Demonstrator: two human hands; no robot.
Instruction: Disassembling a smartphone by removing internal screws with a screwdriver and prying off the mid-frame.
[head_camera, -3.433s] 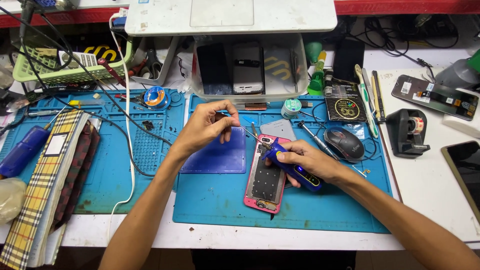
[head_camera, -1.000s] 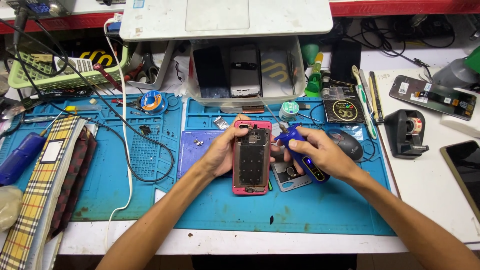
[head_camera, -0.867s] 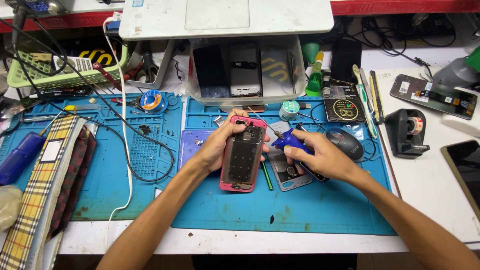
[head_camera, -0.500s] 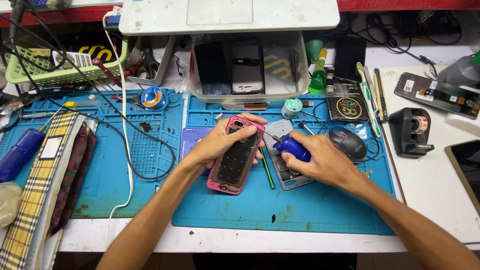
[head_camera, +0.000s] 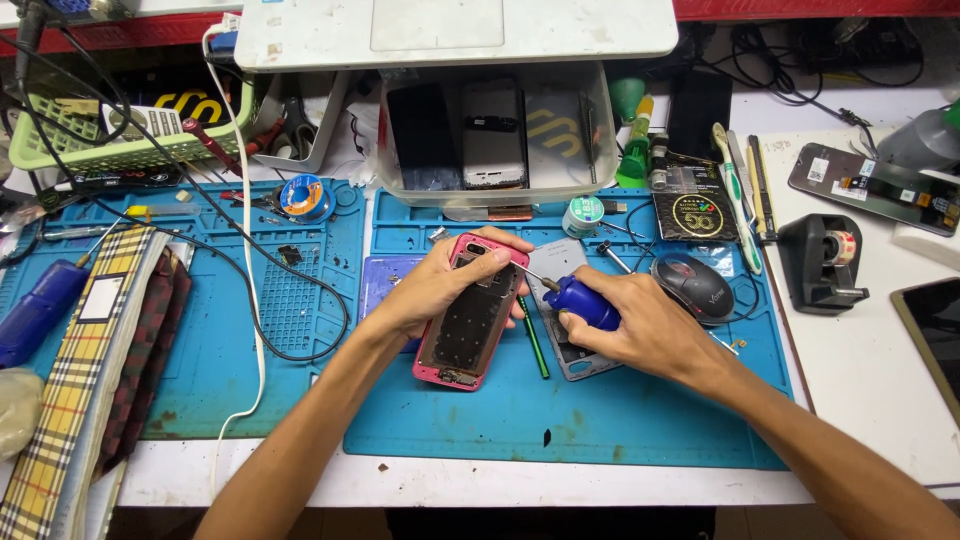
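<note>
Left hand (head_camera: 435, 290) wrapped around the upper part of an opened pink phone frame (head_camera: 468, 315), fingers curled over its top edge, thumb side along the left rim; closed firmly on it. Frame tilted, long axis running from upper right near the fingertips down to lower left, lower end resting on the blue work mat (head_camera: 600, 420) on the tabletop.

Right hand (head_camera: 630, 325) closed around a blue-handled screwdriver (head_camera: 580, 300), metal shaft pointing up and to the left, toward the top right corner of the frame. Tip just at that corner, beside the left fingertips; whether touching a screw cannot be told. Driver thus lying to the right of the frame, its axis crossing the frame's long axis at an angle, right hand the nearer one to the working corner.

Under the right hand, a grey flat phone part (head_camera: 575, 355) on the mat. Just beside the frame, a thin green stick (head_camera: 533, 338). Further right, a black computer mouse (head_camera: 693, 287) and a black tape dispenser (head_camera: 820, 262), both well apart from the frame.
</note>
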